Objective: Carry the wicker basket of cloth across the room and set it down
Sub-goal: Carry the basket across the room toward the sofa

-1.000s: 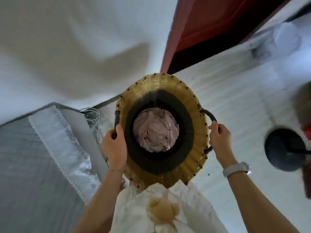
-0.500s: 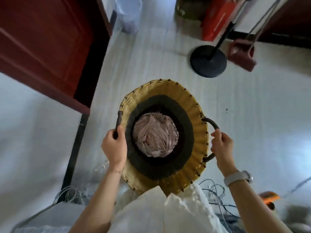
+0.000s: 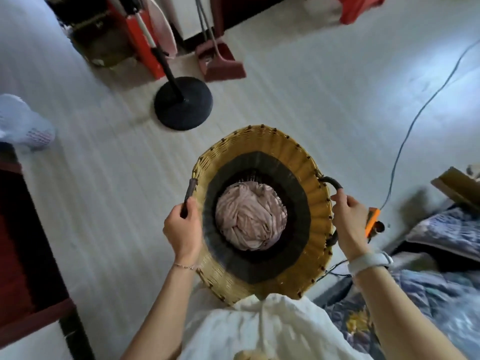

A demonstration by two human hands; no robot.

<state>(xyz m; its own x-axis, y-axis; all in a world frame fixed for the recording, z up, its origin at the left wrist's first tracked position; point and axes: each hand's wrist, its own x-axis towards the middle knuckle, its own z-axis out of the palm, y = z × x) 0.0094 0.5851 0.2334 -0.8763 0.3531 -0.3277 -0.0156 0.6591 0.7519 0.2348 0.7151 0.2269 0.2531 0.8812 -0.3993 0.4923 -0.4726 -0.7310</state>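
The wicker basket (image 3: 293,162) is round, with a yellow woven rim and a dark inner band. I hold it off the floor in front of my body. A bundle of pale pink cloth (image 3: 250,216) lies in its bottom. My left hand (image 3: 183,228) is closed around the dark left handle. My right hand (image 3: 349,219), with a pale wristband, grips the dark loop handle on the right side.
A black round stand base (image 3: 183,103) with a pole stands on the pale floor ahead. A dark red dustpan (image 3: 220,61) and red boxes lie beyond it. A blue cable (image 3: 405,141) and an orange tool (image 3: 372,220) are at right, beside patterned bedding (image 3: 441,235). Dark red furniture (image 3: 23,245) is at left.
The view has swung right across the room while I carry the basket. The stand base and dustpan moved from upper right toward upper left, and bedding came into sight at right. Both grips are unchanged.
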